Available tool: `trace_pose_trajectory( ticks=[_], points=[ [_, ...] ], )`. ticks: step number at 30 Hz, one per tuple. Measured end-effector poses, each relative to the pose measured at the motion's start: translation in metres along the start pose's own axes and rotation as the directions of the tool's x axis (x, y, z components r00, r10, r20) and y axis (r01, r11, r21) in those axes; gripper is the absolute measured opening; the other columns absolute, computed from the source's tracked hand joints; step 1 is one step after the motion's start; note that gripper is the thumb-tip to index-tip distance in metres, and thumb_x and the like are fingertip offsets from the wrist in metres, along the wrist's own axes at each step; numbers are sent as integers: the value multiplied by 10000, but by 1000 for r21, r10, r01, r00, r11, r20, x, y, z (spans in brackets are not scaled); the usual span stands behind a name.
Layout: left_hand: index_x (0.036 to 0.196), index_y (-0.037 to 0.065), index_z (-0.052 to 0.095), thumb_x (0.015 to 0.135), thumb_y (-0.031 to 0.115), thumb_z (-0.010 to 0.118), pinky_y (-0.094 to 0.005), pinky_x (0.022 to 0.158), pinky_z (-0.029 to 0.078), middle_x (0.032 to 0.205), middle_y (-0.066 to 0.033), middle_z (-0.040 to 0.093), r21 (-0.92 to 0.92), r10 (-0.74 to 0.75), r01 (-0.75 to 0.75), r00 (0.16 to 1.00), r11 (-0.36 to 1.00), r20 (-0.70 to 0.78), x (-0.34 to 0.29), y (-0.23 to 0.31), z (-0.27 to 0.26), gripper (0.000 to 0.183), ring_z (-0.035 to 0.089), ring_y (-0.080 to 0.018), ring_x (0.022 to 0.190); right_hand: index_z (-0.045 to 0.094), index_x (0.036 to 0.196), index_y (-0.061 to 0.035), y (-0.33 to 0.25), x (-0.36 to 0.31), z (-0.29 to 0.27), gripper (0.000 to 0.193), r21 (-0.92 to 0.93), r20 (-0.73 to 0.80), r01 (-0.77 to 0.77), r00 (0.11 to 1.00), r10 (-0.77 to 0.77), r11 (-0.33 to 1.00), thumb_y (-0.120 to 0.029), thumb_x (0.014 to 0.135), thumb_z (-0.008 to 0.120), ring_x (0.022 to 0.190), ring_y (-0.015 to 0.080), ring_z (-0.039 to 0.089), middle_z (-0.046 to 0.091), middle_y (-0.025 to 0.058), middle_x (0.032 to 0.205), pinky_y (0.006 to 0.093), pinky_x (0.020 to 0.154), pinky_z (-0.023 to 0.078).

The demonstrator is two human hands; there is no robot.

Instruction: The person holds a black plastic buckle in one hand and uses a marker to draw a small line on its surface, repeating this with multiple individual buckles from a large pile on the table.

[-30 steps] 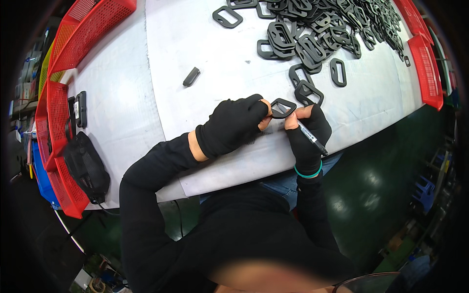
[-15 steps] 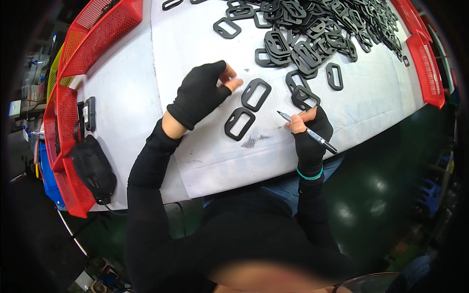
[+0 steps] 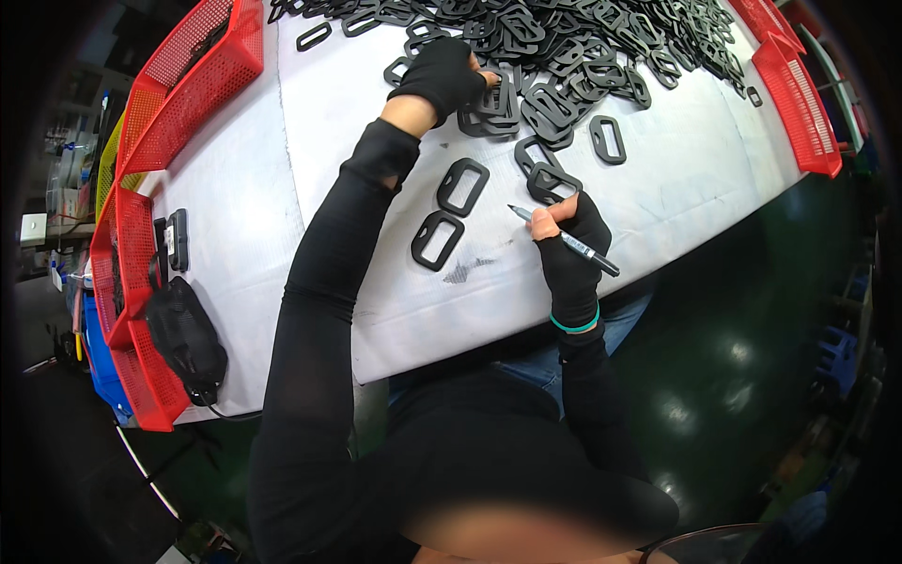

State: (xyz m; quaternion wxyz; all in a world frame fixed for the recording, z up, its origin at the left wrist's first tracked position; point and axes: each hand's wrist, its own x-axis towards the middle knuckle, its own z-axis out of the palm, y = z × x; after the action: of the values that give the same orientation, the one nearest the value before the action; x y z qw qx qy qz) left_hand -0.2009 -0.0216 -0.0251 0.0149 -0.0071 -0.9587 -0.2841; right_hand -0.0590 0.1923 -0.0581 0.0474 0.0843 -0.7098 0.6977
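My left hand (image 3: 444, 75), in a black fingerless glove, reaches to the near edge of a heap of black plastic frames. Its fingers are closed at the top of an oblong black frame (image 3: 512, 110); the glove partly hides the grip. My right hand (image 3: 571, 235), gloved likewise, holds a marker pen (image 3: 591, 254) with its bare tip pointing up and left. Two loose frames lie between my arms, an upper frame (image 3: 443, 198) and a lower frame (image 3: 416, 250). Just beyond my right hand, another frame (image 3: 556, 195) overlaps one more.
The frame heap (image 3: 601, 47) spreads across the far side of the white-covered table (image 3: 240, 179). Red perforated baskets (image 3: 193, 99) line the left edge, and a red basket (image 3: 799, 113) stands at the right. A black pouch (image 3: 185, 329) lies at the near left.
My left hand has moved away from beside the two loose frames, up and to the right, to the heap. My right hand still holds the marker pen. The whole view has shifted slightly.
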Motion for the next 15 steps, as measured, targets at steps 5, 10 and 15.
trace_pose_trajectory(
  ticks=[5, 10, 15],
  points=[
    [851, -6, 644, 824, 230, 662, -217, 471, 489, 670, -32, 617, -485, -38, 72, 996, 871, 81, -39, 10, -20, 238, 594, -89, 543, 518, 740, -17, -2, 8, 0, 167, -1, -28, 0, 1000, 0, 1000, -73, 800, 664, 558, 48, 481, 516, -9, 612, 210, 512, 397],
    [916, -30, 613, 854, 178, 634, -194, 494, 476, 712, -56, 619, -706, -43, 189, 975, 682, 220, -102, 31, -9, 219, 602, -86, 600, 527, 743, -12, -2, 11, -17, 182, 16, -68, -86, 994, 87, 996, -97, 793, 680, 550, 48, 479, 531, -10, 600, 209, 510, 395],
    [909, -7, 616, 831, 135, 665, -189, 534, 443, 705, -31, 620, -653, -116, 160, 987, 740, 111, -154, 45, 18, 168, 567, -56, 602, 544, 743, -3, -10, -7, -26, 178, -15, -13, -113, 994, 113, 994, -98, 791, 687, 566, 49, 508, 556, 5, 616, 203, 523, 409]
  ],
)
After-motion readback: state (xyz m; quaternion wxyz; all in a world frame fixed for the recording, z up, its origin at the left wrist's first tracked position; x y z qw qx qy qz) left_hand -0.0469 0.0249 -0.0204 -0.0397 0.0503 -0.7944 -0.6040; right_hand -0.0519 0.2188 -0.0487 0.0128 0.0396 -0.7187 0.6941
